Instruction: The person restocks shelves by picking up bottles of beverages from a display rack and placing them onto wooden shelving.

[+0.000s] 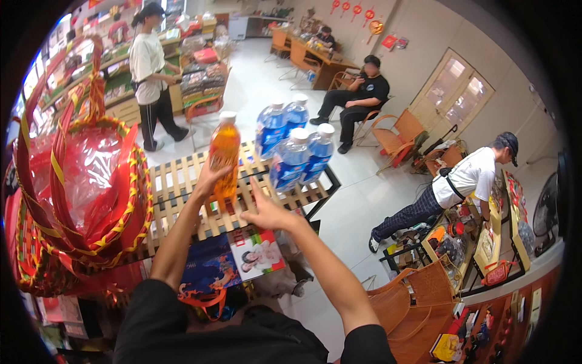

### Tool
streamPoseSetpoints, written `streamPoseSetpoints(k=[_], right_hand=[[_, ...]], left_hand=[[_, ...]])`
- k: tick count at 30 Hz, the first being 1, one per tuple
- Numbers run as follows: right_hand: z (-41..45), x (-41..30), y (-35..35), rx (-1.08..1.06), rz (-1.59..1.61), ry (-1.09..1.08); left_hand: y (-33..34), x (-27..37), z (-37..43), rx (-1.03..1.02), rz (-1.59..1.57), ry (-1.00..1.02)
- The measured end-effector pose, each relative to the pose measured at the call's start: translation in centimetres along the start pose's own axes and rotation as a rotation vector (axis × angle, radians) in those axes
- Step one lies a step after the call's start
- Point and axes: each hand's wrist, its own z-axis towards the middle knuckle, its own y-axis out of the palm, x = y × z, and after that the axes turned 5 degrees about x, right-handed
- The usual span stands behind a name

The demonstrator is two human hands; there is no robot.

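Note:
My left hand is wrapped around an amber-coloured drink bottle with a white cap, which stands nearly upright over a slatted wooden rack. Whether its base rests on the slats I cannot tell. To the right of it, my right hand is spread above the slats, thumb and fingers apart and nothing in it. Several clear water bottles with blue labels and white caps stand grouped at the rack's right end, just beyond my right hand.
Red-and-yellow woven baskets with tall handles crowd the left. Below the rack hang a dark blue bag and a printed box. People stand at left, sit at the back and bend over display trays at right. A rattan chair stands near me.

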Motion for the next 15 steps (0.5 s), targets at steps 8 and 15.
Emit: streamPoseSetpoints(k=[8, 15], right_hand=[[-15.1, -0.9, 3.3, 0.001, 1.255, -0.193], [-33.3, 9.4, 19.6, 0.008, 2.197, 0.2]], left_hand=[[1.5, 2.5, -23.1, -0.469, -0.236, -0.429], [14.3, 4.4, -38.2, -0.623, -0.111, -1.099]])
